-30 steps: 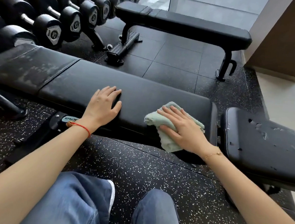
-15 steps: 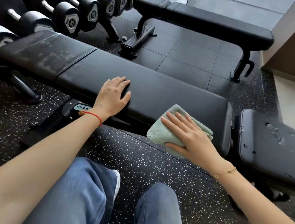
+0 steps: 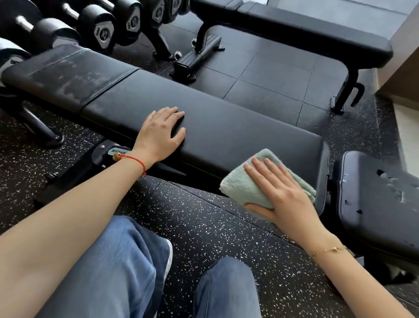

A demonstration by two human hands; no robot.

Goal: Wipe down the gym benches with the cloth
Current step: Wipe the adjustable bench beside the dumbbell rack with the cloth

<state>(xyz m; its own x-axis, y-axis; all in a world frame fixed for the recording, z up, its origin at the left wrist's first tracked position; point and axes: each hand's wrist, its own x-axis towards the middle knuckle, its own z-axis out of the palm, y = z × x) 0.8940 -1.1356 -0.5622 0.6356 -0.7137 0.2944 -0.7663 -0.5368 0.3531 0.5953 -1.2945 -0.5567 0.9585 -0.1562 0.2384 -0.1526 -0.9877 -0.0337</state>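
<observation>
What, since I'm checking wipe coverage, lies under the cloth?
The cloth drapes over the bench pad's near edge, by its right end. The right hand presses flat on top. The pad beneath the cloth is covered and cannot be seen.

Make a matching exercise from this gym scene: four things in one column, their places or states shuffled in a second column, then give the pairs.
Things
1. cloth
2. left hand
3. dumbbells
4. far bench

Places or states
A. lined up in a row, upper left
B. resting flat on top of the near bench
C. pressed against the near bench's front edge by the right hand
D. standing behind the near bench, touched by no hand

Pairs: 1-C, 2-B, 3-A, 4-D
</observation>
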